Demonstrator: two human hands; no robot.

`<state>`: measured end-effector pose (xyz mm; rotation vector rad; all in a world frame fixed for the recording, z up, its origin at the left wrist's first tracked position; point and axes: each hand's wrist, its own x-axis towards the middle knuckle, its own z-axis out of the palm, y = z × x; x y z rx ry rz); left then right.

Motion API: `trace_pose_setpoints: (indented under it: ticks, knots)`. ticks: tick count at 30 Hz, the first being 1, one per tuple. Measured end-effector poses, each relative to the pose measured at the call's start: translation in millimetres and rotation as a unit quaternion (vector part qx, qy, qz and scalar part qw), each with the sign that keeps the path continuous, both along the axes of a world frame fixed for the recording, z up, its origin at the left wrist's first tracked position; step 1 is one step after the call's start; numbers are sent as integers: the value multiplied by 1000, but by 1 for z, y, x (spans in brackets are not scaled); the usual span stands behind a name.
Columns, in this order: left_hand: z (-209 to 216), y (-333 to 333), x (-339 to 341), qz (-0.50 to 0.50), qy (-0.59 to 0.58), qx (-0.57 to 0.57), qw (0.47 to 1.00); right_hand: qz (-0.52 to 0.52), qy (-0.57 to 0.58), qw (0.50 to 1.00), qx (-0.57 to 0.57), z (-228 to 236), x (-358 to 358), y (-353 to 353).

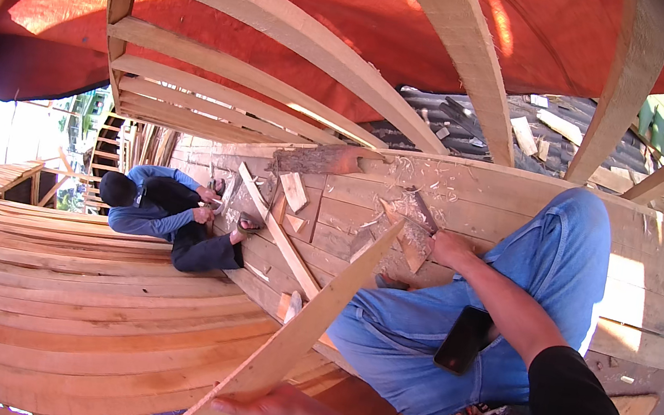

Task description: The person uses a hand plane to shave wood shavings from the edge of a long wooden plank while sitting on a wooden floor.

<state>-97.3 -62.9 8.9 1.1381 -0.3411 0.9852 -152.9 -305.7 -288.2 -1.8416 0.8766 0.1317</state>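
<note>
A long, pale wooden plank (292, 342) slants from the lower edge up toward the middle, tapering to a point at its far end. My left hand (261, 408) grips its near part, the thumb lying across the face. Close to the pointed end, my right hand (451, 249) is closed on a dark, narrow tool (423, 210), blade-like in shape; its exact kind is unclear. Wood shavings (409, 234) and a flat wood piece lie under and around that tool. A black phone (462, 341) rests on my jeans between lap and thigh.
Another person (171, 206) sits at the left, both hands low near their feet. A long batten (278, 230), a rough log (317, 159) and offcuts (293, 191) lie on the planked floor. Curved timber ribs (267, 7) rise overhead beneath a red tarpaulin (327, 3).
</note>
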Motion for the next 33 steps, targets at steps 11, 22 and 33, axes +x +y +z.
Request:
trace_pose_setpoints:
  ticks: [11, 22, 33]
  knots:
    - [3, -8, -7, 13, 10, -12, 1000, -21, -70, 997, -22, 14, 8, 18]
    - [1, 3, -1, 26, 21, -25, 999, 6, -10, 1000, 14, -1, 0, 5]
    - [4, 3, -2, 11, 22, -29, 999, -26, -70, 997, -26, -8, 8, 16]
